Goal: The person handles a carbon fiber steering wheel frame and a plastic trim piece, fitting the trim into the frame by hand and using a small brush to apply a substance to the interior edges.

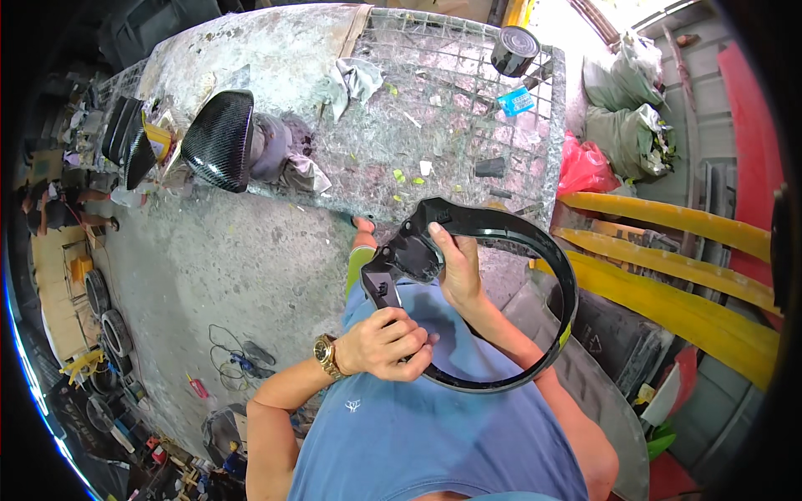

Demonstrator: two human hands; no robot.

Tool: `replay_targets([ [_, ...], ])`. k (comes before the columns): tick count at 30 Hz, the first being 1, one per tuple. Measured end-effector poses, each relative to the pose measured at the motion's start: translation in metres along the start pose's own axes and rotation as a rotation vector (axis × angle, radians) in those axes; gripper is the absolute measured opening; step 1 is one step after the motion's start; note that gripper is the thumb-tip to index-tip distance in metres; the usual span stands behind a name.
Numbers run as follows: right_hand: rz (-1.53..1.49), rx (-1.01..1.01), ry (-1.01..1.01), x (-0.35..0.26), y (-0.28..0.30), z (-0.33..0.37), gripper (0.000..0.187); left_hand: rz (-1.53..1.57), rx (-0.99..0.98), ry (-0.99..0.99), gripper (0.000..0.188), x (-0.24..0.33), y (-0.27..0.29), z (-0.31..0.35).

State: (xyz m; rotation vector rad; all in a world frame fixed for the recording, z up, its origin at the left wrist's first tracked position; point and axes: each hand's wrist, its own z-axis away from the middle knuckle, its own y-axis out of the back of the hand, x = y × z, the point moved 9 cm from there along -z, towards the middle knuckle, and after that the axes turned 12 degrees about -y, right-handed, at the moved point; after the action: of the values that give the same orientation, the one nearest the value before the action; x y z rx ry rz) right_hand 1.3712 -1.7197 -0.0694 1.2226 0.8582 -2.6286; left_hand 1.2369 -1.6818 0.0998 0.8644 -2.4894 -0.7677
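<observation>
I hold a large black ring-shaped plastic trim (561, 275) in front of my blue shirt, with a wider moulded section at its upper left. My left hand (386, 344), a gold watch at its wrist, is closed round the lower left of the ring, beside that moulded section. With its thumb on top, my right hand (457, 265) grips the upper part, just right of the wide section. The fingers beneath are partly hidden. The ring's right side arcs over my right forearm.
A worn, dusty workbench (309, 92) with a metal grid stands ahead. On it are a glossy carbon-patterned shell (219, 140), a dark tin (515, 52), a blue packet (515, 102) and scraps. Long yellow panels (668, 292) lie at right; tyres (115, 332) stand far left.
</observation>
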Motion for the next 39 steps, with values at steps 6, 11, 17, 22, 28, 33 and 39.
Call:
replay_targets([
  [6,-0.001,-0.229,-0.315,0.005,0.008,-0.003,0.016,-0.024,-0.016,0.021,0.040,-0.002,0.000,0.009],
  [11,-0.055,-0.601,-0.427,-0.017,-0.014,0.016,0.029,0.014,0.005,0.037,0.042,-0.005,0.006,0.010],
  [17,0.288,-0.590,-0.507,0.009,-0.005,0.015,0.025,0.007,-0.020,0.049,0.042,-0.004,0.005,0.013],
  [22,0.280,-0.671,-0.526,0.005,-0.016,0.025,0.030,0.003,-0.054,0.025,0.040,0.003,0.005,0.017],
  [28,0.156,-0.582,-0.501,0.003,-0.023,0.024,0.029,-0.016,-0.056,0.022,0.038,0.005,0.006,0.018],
  [33,0.165,-0.422,-0.494,0.009,-0.019,0.026,0.019,-0.017,-0.069,0.004,0.037,0.009,0.005,0.016],
  [39,0.184,-0.224,-0.443,0.023,-0.007,0.023,0.018,-0.028,-0.114,-0.039,0.032,0.016,-0.001,0.015],
])
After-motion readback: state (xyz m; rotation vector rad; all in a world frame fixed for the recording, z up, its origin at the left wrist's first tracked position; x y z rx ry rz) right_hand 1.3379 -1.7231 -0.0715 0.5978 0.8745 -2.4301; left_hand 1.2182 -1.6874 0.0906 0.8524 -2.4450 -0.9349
